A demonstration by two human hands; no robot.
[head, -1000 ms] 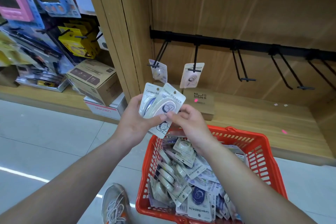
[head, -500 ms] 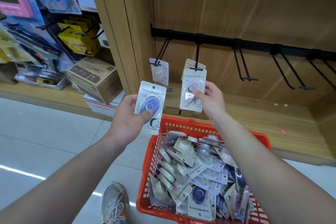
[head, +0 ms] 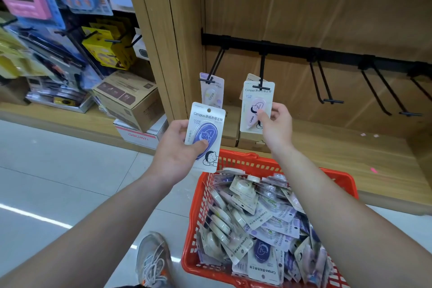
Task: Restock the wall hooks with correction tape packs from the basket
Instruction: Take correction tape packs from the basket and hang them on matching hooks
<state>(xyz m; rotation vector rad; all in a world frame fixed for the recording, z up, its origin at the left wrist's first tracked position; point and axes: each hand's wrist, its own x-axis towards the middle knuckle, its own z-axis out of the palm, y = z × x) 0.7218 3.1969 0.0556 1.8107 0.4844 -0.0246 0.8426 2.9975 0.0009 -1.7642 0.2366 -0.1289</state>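
- The left hand (head: pixel 177 147) comes in from seven o'clock on an outstretched forearm. It grasps a blue correction tape pack (head: pixel 205 135) upright, with the thumb pressed on the blister front and the fingers curled behind the card's left edge.
- The right hand (head: pixel 277 124) reaches from five o'clock toward the wall and pinches a pink pack (head: pixel 256 107). The thumb lies on the pack's front and the fingers wrap behind its right edge.
- The pink pack's top sits at the crossbar tip of the second hook (head: pixel 263 72). Whether its hole is threaded on cannot be told.
- The first hook (head: pixel 214 70), at nine o'clock of the second, carries a hanging pack (head: pixel 212 93). The blue pack is held just below it, at six o'clock.
- Further hooks (head: pixel 325 86) hang from the black rail (head: pixel 327 52) toward three o'clock.
- The red basket (head: pixel 339 175) sits at five o'clock under the right forearm, heaped with loose packs (head: pixel 261 217).
- A grey shoe (head: pixel 153 262) stands at nine o'clock of the basket.
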